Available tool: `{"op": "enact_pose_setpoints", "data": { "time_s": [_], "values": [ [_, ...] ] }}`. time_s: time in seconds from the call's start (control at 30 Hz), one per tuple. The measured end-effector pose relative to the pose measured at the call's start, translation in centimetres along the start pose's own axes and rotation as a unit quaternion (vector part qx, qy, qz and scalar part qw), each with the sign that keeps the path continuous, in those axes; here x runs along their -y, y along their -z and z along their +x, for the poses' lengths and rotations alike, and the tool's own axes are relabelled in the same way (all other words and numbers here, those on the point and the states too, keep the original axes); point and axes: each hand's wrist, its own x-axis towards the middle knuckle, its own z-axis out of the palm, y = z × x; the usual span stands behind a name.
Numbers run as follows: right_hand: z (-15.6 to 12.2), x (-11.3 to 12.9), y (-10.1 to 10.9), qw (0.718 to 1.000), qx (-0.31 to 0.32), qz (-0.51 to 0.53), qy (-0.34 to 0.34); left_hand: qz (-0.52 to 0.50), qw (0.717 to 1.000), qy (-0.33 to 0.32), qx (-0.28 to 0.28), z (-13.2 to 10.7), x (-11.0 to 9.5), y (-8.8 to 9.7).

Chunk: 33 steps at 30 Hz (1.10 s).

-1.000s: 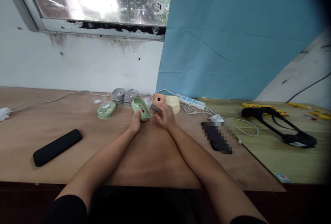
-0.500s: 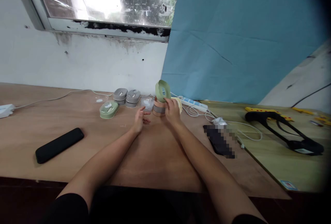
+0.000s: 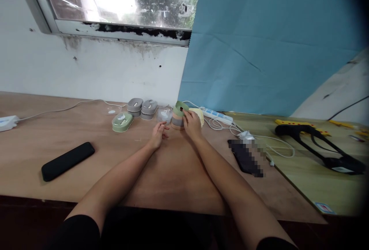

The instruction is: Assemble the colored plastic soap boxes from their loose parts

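My right hand (image 3: 192,123) pinches the near edge of a light green oval ring (image 3: 179,108), which now sits on a stack of similar rings. Below it in the stack show a grey ring (image 3: 177,121) and a pinkish-tan ring (image 3: 177,127). My left hand (image 3: 158,134) hovers just left of the stack, fingers loosely bent and apart, with nothing in it. Behind its fingertips is a clear plastic piece (image 3: 164,114). Pale yellow pieces (image 3: 198,114) lie beyond my right hand, partly covered by it.
Two grey oval box stacks (image 3: 135,105) (image 3: 148,108) and a green oval box (image 3: 122,122) stand to the left. A black case (image 3: 68,161) lies nearer me. Rightward are a power strip (image 3: 216,115) with cables, a dark, partly pixelated object (image 3: 243,159) and a black frame (image 3: 341,163).
My right hand has lowered the green ring from a raised, tilted position onto the stack. My left hand stays nearly in place, its fingers slightly more drawn in.
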Motion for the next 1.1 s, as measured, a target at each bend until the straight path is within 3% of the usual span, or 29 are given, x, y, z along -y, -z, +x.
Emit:
{"op": "enact_pose_setpoints", "data": {
  "time_s": [0.17, 0.4, 1.1],
  "values": [
    [-0.21, -0.2, 0.06, 1.0, -0.017, -0.026, -0.005, 0.002, 1.0, 0.001, 0.004, 0.04, 0.09, -0.03],
    [0.29, -0.32, 0.12, 0.998, 0.024, -0.056, -0.031, 0.009, 1.0, 0.007, 0.015, -0.05, 0.21, 0.09],
    [0.73, -0.68, -0.27, 0.998, -0.058, -0.016, -0.017, 0.024, 1.0, 0.009, 0.015, -0.03, 0.27, 0.09]
  ]
}}
